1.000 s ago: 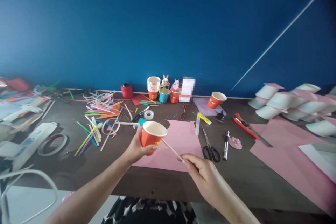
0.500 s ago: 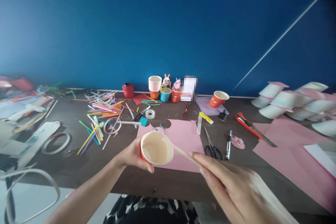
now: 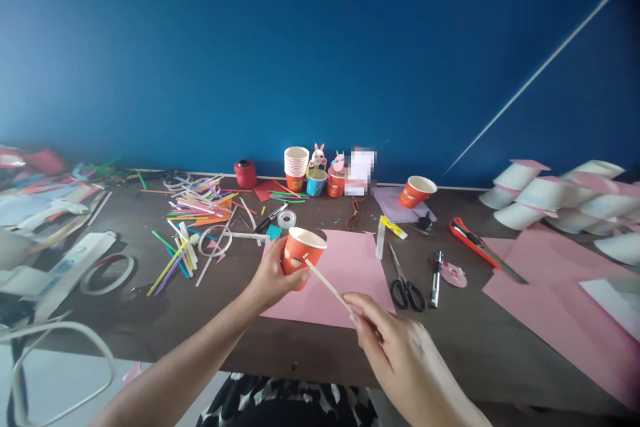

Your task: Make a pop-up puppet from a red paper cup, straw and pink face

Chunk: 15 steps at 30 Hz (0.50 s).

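My left hand (image 3: 273, 273) is wrapped round a red paper cup (image 3: 301, 252) with a white rim, tilted so that its printed side faces me. Between the thumb and fingers of my right hand (image 3: 393, 340) is a thin white straw (image 3: 327, 282). Its far tip meets the front of the cup in view; whether it presses on the wall I cannot tell. Beneath both hands lies a pink paper sheet (image 3: 345, 267) with cut-outs along its far edge. Black-handled scissors (image 3: 407, 290) rest right of the sheet, beside a marker pen (image 3: 437, 280).
Colourful straws (image 3: 200, 203) are heaped at the left, near a tape roll (image 3: 287, 219). Stacked cups (image 3: 296, 170) and small decorated cups (image 3: 317, 181) stand by the blue wall. A red utility knife (image 3: 480, 245), pink paper (image 3: 550, 300) and white cups (image 3: 525, 197) occupy the right.
The cup has turned from showing its open inside to showing its red outer wall, and has moved slightly up. My right hand has shifted left with the straw, from the rim to the front.
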Each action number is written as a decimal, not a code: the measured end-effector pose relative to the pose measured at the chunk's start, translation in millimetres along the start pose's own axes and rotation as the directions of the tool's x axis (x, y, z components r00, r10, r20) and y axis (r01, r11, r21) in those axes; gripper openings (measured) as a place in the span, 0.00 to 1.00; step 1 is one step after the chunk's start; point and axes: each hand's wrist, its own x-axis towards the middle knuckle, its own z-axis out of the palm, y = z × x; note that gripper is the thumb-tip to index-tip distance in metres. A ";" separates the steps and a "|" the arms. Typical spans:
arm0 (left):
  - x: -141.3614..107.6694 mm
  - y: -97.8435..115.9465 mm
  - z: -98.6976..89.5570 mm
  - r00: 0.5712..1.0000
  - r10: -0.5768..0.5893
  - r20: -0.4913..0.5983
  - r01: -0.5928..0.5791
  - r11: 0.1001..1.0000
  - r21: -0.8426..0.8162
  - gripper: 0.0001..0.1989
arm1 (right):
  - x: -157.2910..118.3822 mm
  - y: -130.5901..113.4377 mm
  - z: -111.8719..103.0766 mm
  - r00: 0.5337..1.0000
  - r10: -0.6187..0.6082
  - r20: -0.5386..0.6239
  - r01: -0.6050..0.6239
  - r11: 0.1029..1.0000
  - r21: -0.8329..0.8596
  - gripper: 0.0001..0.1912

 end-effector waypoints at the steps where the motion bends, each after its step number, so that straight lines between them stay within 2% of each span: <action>1: 0.9 -2.6 0.2 0.999 0.038 -0.006 -0.038 0.998 0.053 0.20 | 0.9 0.0 2.2 1.000 0.004 0.004 -0.004 1.000 -0.003 0.14; 3: 1.9 -7.1 0.6 0.992 0.129 0.017 -0.130 0.980 0.150 0.19 | 2.8 0.0 4.2 1.000 0.018 0.001 -0.018 1.000 -0.008 0.14; 6: 1.3 -9.9 2.4 0.989 0.144 0.043 -0.149 0.976 0.157 0.21 | 4.1 0.7 4.7 0.999 0.035 -0.005 -0.035 0.999 0.007 0.13; 9: -0.4 -7.7 5.7 0.985 0.170 0.014 -0.170 0.970 0.174 0.23 | 3.2 1.4 5.4 0.999 0.036 -0.013 -0.036 0.999 0.027 0.13; 15: -2.9 -3.4 10.2 0.958 0.286 -0.012 -0.264 0.901 0.343 0.23 | 2.0 -1.7 6.2 0.998 0.069 -0.013 -0.068 0.997 0.040 0.14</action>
